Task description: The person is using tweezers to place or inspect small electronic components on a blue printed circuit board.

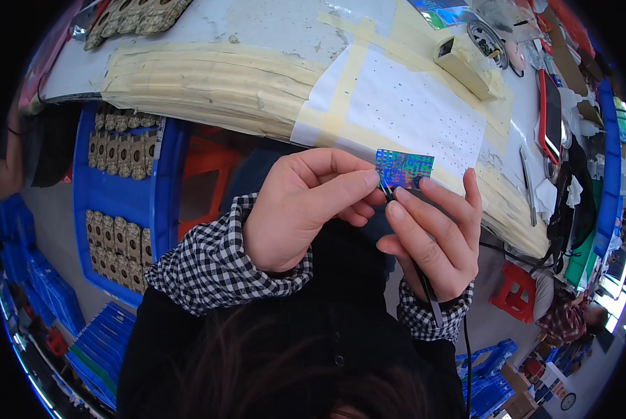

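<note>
head view: pinching iridescent blue-green rectangular foil-like sheet [406, 166] with left hand [295, 202], slim black tweezers [424, 283] with right hand [442, 244], by near edge of tape-wrapped counter [208, 80]; could crease from prodding too hard.

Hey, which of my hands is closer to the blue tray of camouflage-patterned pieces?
Left. Your left hand is to the right of the blue tray, pinching the shiny sheet; your right hand, holding tweezers, is farther right.
</note>
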`<state>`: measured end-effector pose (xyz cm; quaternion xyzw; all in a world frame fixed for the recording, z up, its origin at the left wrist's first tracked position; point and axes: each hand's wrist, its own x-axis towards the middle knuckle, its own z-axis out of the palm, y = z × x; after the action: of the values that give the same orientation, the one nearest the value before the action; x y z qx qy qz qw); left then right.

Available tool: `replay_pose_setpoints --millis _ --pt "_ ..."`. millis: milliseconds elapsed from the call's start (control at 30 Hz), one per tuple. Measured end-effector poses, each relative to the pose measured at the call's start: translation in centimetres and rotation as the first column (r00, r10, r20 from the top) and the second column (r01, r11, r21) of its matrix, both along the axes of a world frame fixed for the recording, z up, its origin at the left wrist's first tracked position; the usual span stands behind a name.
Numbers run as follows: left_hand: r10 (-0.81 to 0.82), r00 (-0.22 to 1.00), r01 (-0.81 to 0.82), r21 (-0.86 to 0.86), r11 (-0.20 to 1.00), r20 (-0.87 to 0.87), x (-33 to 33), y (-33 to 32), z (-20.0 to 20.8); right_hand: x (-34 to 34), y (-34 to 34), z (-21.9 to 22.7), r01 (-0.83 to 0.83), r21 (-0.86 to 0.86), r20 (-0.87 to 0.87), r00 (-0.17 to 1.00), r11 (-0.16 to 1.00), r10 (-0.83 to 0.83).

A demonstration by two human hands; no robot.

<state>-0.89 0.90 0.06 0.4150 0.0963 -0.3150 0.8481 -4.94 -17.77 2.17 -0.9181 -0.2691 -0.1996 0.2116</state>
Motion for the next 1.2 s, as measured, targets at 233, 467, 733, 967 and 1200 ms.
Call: replay_pose_setpoints --millis 233,467,733,967,1200 --pt "-0.002 1.000 0.002 0.001 1.000 0.012 0.0 0.0 0.0 0.0 0.0 0.0 -0.001 -0.010 0.003 1.000 1.000 0.001" --pt "-0.001 1.000 0.001 -0.001 1.000 0.014 0.0 0.0 0.0 0.0 -0.1 0.0 -0.006 -0.010 0.003 1.000 1.000 0.006" --pt "-0.006 1.000 0.006 0.032 0.999 0.000 0.2 0.1 0.2 0.2 -1.0 0.0 0.018 0.112 0.021 1.000 0.994 -0.020" --pt "0.021 0.998 -0.025 0.084 0.996 0.052 0.7 0.2 0.3 1.3 -2.3 -0.3 0.254 0.021 -0.012 0.967 0.967 -0.254" --pt "0.038 0.997 -0.046 0.127 0.991 0.062 1.4 0.0 0.6 2.0 -2.7 -1.0 0.223 0.017 -0.049 0.974 0.975 -0.222"
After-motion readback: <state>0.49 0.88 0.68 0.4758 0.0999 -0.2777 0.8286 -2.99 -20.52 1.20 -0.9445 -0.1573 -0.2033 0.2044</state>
